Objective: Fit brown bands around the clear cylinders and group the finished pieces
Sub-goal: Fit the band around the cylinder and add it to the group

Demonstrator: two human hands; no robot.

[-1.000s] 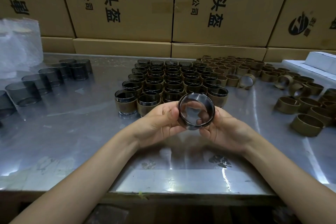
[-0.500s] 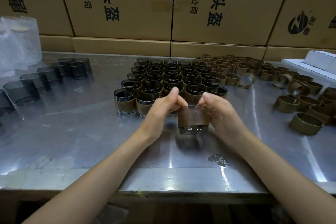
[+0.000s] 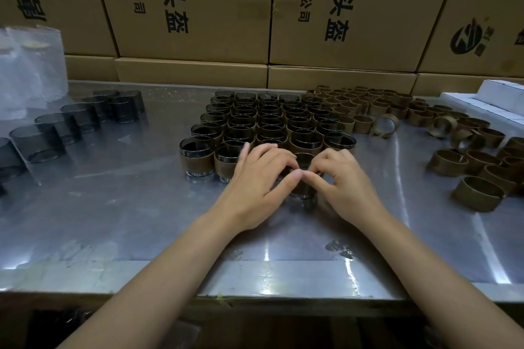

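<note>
A banded clear cylinder [image 3: 302, 189] stands upright on the steel table [image 3: 113, 207], just in front of the block of finished banded cylinders [image 3: 269, 122]. My left hand [image 3: 255, 178] and my right hand [image 3: 340, 181] curl around it from both sides, thumbs meeting at its front. The hands hide most of it; only its rim and base show. Bare clear cylinders [image 3: 51, 136] stand in a row at the left. Loose brown bands [image 3: 467, 164] lie scattered at the right.
Stacked cardboard boxes [image 3: 198, 8] wall off the back of the table. A clear plastic bag [image 3: 28, 71] sits at the far left, white flat boxes [image 3: 487, 99] at the far right. The table's front edge [image 3: 283, 292] runs below my forearms.
The cylinder was held up tilted toward me, then turned upright; now both hands have lowered it onto the table at the front of the finished group.
</note>
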